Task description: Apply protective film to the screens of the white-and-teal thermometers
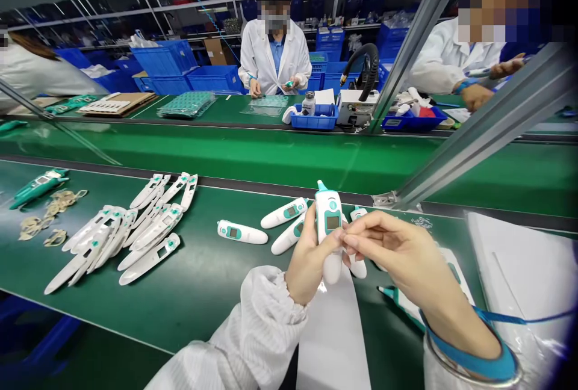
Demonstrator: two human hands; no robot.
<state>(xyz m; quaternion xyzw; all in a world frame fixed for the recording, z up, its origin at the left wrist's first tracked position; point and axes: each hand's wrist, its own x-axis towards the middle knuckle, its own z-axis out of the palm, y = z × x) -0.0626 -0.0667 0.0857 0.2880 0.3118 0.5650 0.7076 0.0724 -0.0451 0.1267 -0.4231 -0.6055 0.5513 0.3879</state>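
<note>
My left hand (304, 263) is wrapped round a white and teal ear thermometer (333, 212), held upright with its screen and button facing me. My right hand (397, 251) has thumb and fingertips pinched together against the thermometer's lower right side. Whatever lies between those fingertips is hidden. Behind the hands, more thermometers (283, 212) rest on the green bench, partly covered by my left hand and the held one. A single thermometer (242, 232) lies apart to their left. Under my right wrist sits another white and teal piece (406, 304), half hidden.
White housing shells (151, 257) are heaped on the left, beside rubber bands (63, 202) and a green banded bundle (40, 188). A white strip (334, 336) lies beneath my hands; plastic bags (519, 257) are at right. A metal post (478, 131) slants nearby. A co-worker (275, 56) stands opposite.
</note>
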